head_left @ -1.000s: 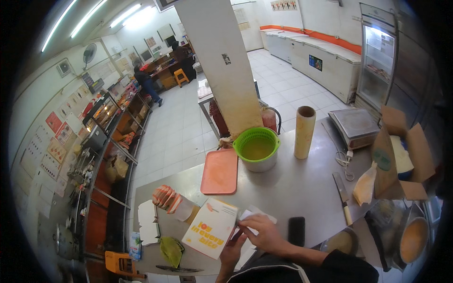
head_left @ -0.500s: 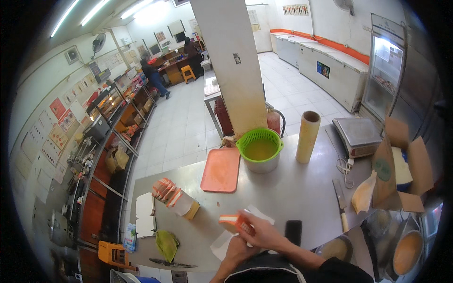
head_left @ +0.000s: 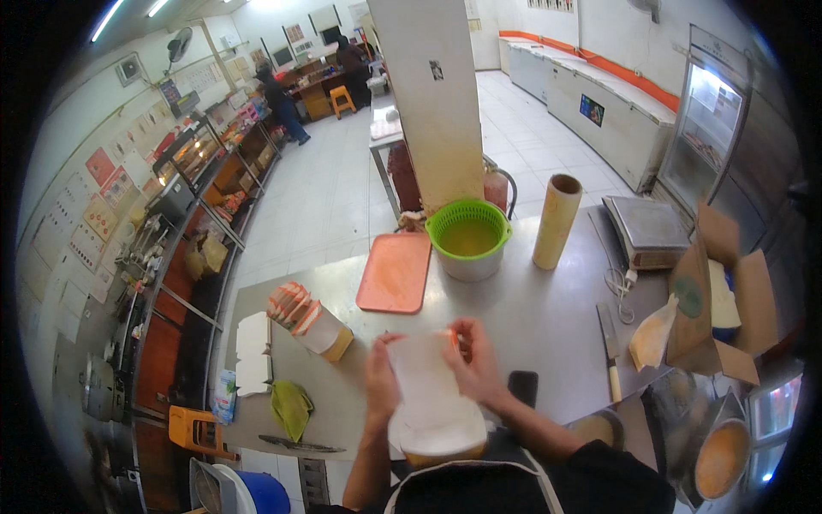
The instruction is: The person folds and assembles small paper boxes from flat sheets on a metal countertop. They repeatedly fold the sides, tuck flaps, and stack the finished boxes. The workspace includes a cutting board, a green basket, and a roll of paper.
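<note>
Left grip (head_left: 383, 387) and right grip (head_left: 476, 367) hold the white carton (head_left: 426, 377) at nine and two o'clock. Probably light, easily creased card; pinch its edges gently.

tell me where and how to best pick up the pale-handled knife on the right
Probably by its pale handle, from the near side with the right hand: the knife lies flat, handle end nearest, blade pointing away.

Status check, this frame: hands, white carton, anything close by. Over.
Left hand and right hand gripping opposite sides of white carton. Carton open between them. Dark phone on table, close beside right forearm.
</note>
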Available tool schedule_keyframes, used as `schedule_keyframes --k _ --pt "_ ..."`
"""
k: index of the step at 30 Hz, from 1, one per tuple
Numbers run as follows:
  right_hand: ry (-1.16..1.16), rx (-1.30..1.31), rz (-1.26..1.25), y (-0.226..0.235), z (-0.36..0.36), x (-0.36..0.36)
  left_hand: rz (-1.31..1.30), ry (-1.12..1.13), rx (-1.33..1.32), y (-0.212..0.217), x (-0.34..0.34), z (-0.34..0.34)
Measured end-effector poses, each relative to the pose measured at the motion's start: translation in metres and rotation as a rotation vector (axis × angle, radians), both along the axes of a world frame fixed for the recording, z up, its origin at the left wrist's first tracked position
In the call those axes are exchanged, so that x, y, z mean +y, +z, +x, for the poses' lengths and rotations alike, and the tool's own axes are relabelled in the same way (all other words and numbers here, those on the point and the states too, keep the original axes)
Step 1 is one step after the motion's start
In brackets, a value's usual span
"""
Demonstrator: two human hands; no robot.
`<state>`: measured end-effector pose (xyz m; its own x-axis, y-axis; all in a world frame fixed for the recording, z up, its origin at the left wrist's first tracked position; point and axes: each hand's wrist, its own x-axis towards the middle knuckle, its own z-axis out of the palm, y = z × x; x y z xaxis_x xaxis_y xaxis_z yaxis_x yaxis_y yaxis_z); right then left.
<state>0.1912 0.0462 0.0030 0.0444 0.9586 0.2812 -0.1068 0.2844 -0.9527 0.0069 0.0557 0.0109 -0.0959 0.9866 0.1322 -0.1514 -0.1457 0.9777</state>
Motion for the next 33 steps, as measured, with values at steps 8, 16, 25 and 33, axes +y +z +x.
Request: schedule_keyframes --k 8,16,25,33 --pt "0.176 0.073 -0.297 0.003 0.009 -0.005 0.173 -0.236 -0.062 -0.019 -0.013 0.013" --pt "0.232 -0.054 -0.047 0.008 -0.009 -0.001 0.122 0.174 0.423 -0.013 -0.010 0.001" --pt "0.080 -0.433 0.321 0.019 0.010 -0.011 0.133 -0.108 0.035 -0.032 -0.013 -0.016" --pt "0.093 -0.077 -0.110 -0.026 -0.022 -0.007 0.211 0.130 0.784 -0.106 -0.068 -0.057"
